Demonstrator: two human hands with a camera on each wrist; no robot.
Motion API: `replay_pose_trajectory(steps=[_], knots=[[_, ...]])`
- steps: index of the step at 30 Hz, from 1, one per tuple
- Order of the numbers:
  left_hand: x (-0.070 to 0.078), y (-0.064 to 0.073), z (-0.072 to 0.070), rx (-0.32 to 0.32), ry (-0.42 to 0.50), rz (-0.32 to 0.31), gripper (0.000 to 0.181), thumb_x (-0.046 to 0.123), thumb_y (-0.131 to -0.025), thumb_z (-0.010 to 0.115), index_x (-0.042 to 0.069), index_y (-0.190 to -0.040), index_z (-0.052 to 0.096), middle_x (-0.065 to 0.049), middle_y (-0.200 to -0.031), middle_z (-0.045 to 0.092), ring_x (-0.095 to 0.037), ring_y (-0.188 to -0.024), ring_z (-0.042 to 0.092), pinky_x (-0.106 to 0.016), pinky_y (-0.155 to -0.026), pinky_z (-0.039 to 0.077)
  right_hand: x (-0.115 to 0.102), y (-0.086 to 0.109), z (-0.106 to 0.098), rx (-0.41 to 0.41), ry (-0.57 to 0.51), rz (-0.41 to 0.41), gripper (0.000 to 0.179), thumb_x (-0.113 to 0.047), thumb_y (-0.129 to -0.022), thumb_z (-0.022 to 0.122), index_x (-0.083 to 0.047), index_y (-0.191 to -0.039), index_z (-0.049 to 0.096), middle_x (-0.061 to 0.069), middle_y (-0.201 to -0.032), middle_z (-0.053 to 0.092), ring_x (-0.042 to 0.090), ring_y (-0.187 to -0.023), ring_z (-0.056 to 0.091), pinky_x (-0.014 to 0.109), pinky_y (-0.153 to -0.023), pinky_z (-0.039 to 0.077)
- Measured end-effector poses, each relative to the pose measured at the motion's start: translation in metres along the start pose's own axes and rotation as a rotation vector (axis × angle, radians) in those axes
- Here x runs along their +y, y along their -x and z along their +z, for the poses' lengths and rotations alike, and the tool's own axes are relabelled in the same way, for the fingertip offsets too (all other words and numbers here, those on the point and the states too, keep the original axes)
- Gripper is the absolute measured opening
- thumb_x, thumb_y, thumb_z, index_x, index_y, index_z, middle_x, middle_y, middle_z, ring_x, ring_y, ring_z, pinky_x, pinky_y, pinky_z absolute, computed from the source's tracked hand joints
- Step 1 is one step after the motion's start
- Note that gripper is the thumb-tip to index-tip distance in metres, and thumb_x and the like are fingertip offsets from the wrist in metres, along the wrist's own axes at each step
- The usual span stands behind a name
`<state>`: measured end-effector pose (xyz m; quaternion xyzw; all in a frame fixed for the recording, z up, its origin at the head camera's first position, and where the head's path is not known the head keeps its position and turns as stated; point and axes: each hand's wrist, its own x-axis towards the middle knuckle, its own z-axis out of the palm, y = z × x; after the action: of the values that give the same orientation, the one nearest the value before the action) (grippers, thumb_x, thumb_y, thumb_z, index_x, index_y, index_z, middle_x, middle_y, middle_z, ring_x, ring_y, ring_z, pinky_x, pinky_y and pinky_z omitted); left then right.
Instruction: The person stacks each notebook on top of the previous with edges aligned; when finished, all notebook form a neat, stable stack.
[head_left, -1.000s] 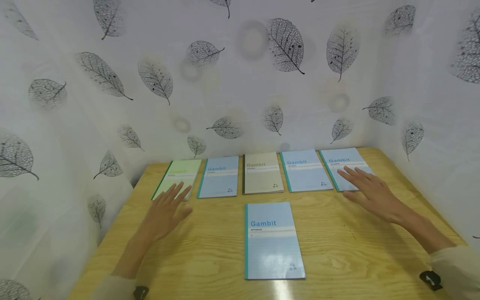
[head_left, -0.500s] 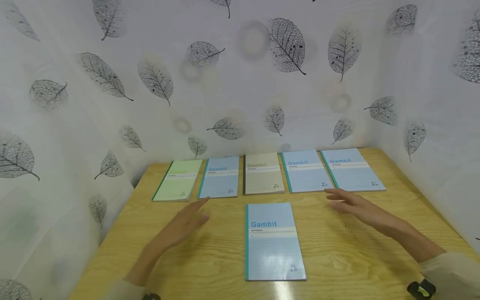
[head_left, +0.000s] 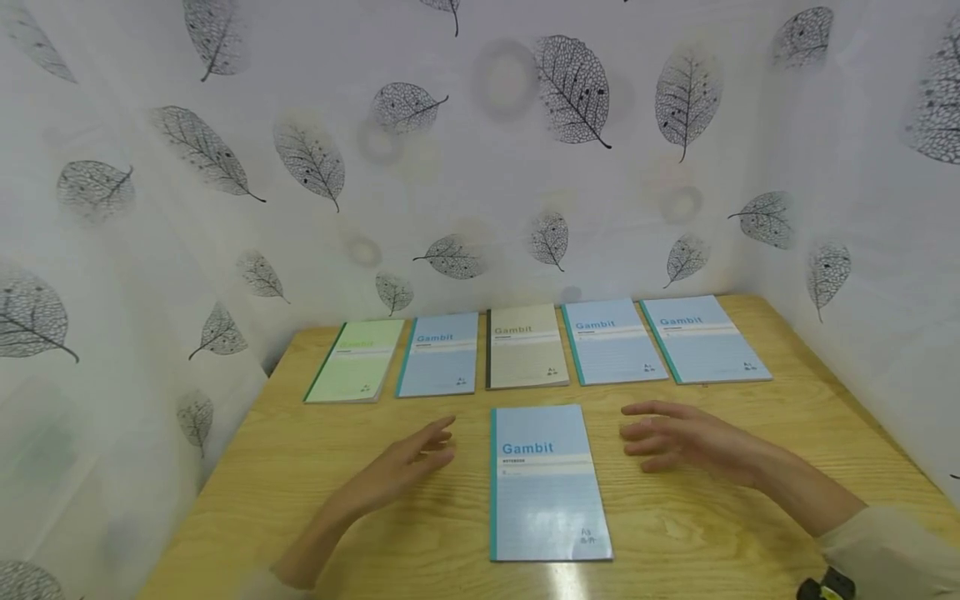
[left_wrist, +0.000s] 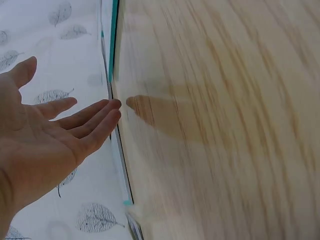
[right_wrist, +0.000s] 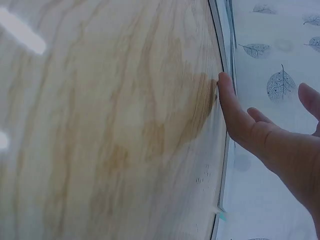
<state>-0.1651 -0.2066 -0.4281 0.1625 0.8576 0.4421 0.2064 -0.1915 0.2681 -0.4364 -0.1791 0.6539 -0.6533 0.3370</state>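
Over the wooden table (head_left: 262, 467), drawing inward with left grip (head_left: 397, 471) and right grip (head_left: 693, 439), both loose, holding nothing. Now flanking the front blue notebook (head_left: 546, 500), flat, untouched, in easier reach by the look of it. Beyond, leaving behind the row of five notebooks (head_left: 527, 350), unmoved before the leaf-print curtain (head_left: 487, 192).

Forearms (head_left: 802, 483) slant inward, left fingers (head_left: 433, 432) and right fingers (head_left: 654, 408) loosely extended toward each other.
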Motion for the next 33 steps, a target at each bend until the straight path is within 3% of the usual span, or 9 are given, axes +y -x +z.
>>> replay_pose_trajectory(steps=[6, 12, 17, 25, 33], knots=[[0.011, -0.002, 0.01, -0.072, 0.211, -0.045, 0.069, 0.046, -0.109, 0.049, 0.009, -0.164, 0.028, -0.02, -0.151, 0.053, -0.037, -0.137, 0.054, -0.057, -0.117, 0.041, 0.002, -0.005, 0.01, -0.059, -0.137, 0.006, 0.059, -0.022, -0.114, 0.035, 0.009, -0.16, 0.014, 0.041, -0.156, 0.032, 0.047, -0.139, 0.049, 0.057, -0.11, 0.049], [0.016, -0.004, 0.017, -0.138, 0.397, -0.074, 0.065, 0.038, -0.112, 0.045, 0.0, -0.161, 0.028, -0.023, -0.146, 0.057, -0.038, -0.133, 0.058, -0.053, -0.117, 0.043, 0.002, -0.008, 0.021, -0.059, -0.22, 0.065, 0.066, -0.027, -0.114, 0.033, 0.01, -0.16, 0.004, 0.042, -0.158, 0.027, 0.047, -0.141, 0.047, 0.059, -0.11, 0.047], [0.018, -0.003, 0.021, -0.187, 0.456, -0.047, 0.065, 0.035, -0.112, 0.042, -0.005, -0.161, 0.024, -0.028, -0.148, 0.053, -0.041, -0.134, 0.057, -0.052, -0.116, 0.044, 0.004, -0.011, 0.029, -0.071, -0.238, 0.083, 0.067, -0.03, -0.114, 0.032, 0.01, -0.16, 0.006, 0.041, -0.157, 0.032, 0.049, -0.141, 0.047, 0.061, -0.109, 0.048], [0.021, -0.007, 0.026, -0.197, 0.55, -0.038, 0.062, 0.03, -0.113, 0.042, -0.01, -0.158, 0.027, -0.032, -0.144, 0.054, -0.044, -0.131, 0.058, -0.048, -0.109, 0.052, 0.002, -0.015, 0.034, -0.12, -0.274, 0.095, 0.068, -0.033, -0.114, 0.028, 0.01, -0.161, 0.001, 0.041, -0.159, 0.025, 0.048, -0.144, 0.042, 0.061, -0.11, 0.047], [0.028, -0.019, 0.033, -0.136, 0.602, -0.166, 0.065, 0.041, -0.108, 0.05, -0.009, -0.149, 0.043, -0.025, -0.131, 0.064, -0.035, -0.12, 0.066, -0.044, -0.101, 0.058, 0.002, -0.016, 0.033, -0.126, -0.275, 0.083, 0.068, -0.032, -0.115, 0.028, 0.011, -0.16, 0.001, 0.042, -0.16, 0.023, 0.05, -0.144, 0.041, 0.061, -0.111, 0.047]])
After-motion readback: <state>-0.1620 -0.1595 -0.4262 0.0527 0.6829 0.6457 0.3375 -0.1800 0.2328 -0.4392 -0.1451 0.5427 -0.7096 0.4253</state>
